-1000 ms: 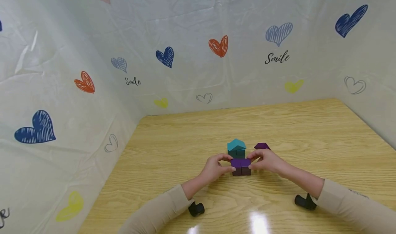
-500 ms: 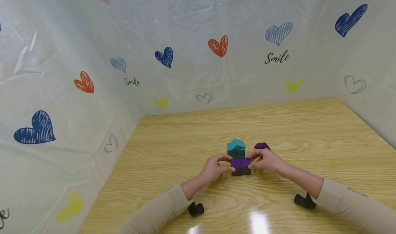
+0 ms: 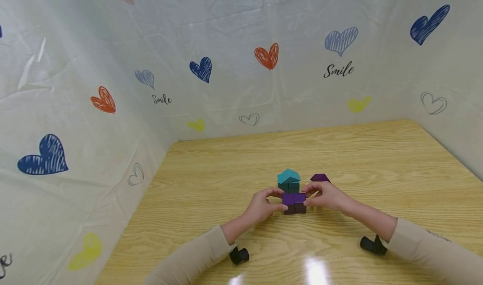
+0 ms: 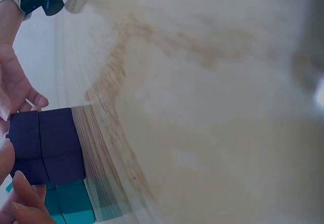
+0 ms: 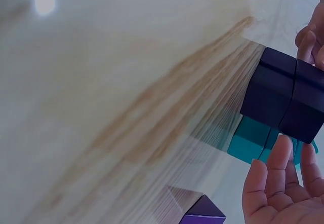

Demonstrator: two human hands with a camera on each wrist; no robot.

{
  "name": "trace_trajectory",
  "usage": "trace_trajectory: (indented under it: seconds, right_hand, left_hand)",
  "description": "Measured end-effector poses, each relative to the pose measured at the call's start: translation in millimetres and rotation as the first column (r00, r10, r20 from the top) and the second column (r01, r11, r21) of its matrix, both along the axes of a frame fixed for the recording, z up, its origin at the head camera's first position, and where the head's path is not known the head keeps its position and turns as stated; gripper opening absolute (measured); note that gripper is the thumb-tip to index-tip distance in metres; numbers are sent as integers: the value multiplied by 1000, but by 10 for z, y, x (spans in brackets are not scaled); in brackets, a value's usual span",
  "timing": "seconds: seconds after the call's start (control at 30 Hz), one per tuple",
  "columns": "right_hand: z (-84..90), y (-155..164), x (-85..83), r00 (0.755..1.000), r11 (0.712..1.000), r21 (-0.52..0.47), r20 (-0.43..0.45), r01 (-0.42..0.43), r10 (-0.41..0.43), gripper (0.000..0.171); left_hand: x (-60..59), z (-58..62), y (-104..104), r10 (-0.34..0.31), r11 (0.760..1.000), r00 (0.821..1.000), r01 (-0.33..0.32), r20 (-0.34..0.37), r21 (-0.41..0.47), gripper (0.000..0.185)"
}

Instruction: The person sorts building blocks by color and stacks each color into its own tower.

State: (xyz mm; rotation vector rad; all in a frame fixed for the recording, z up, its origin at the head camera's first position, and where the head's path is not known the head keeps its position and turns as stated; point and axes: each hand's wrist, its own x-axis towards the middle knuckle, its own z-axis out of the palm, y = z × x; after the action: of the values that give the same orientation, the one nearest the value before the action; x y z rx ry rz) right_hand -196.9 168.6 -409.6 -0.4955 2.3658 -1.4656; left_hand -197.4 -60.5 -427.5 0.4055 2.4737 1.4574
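Two purple blocks (image 3: 294, 201) stand side by side on the table, with a narrow seam between them. My left hand (image 3: 260, 206) pinches the left block with thumb and fingers. From the other side my right hand (image 3: 327, 198) holds the right block at its outer edge. Directly behind stand teal blocks (image 3: 288, 187), topped by a lighter teal triangular block (image 3: 288, 176) like a roof. A purple triangular block (image 3: 320, 177) lies behind my right hand, partly hidden by it. The right wrist view shows the dark purple blocks (image 5: 283, 95) in front of the teal ones.
The wooden table (image 3: 219, 167) extends around the blocks on all sides. A white sheet printed with hearts (image 3: 226, 92) hangs behind and along the sides. Black wrist-worn devices (image 3: 239, 255) sit under both sleeves, close to the tabletop.
Almost nothing differs. Both hands stay on the purple blocks, and the seam between the blocks' tops and fronts has shifted very slightly.
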Motion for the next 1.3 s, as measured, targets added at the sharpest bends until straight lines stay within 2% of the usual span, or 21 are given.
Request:
trace_trajectory:
  seconds: [1.03, 1.13, 1.2, 1.3]
  right_hand:
    - [7, -1, -14, 1000, 1000, 3, -7, -13, 13, 37]
    - [45, 52, -51, 999, 999, 36, -50, 10, -8, 39]
    - [102, 121, -97, 993, 996, 65, -104, 57, -50, 40]
    - [202, 256, -188, 968, 980, 125, -217, 153, -124, 40]
  left_hand:
    - [5, 35, -9, 21, 1000, 1000, -21, -9, -15, 31]
    - [9, 27, -11, 11, 1000, 1000, -11, -8, 0, 32]
    - [13, 25, -14, 5, 1000, 1000, -4, -5, 8, 33]
    - [16, 22, -20, 1, 1000, 1000, -1, 5, 20, 35]
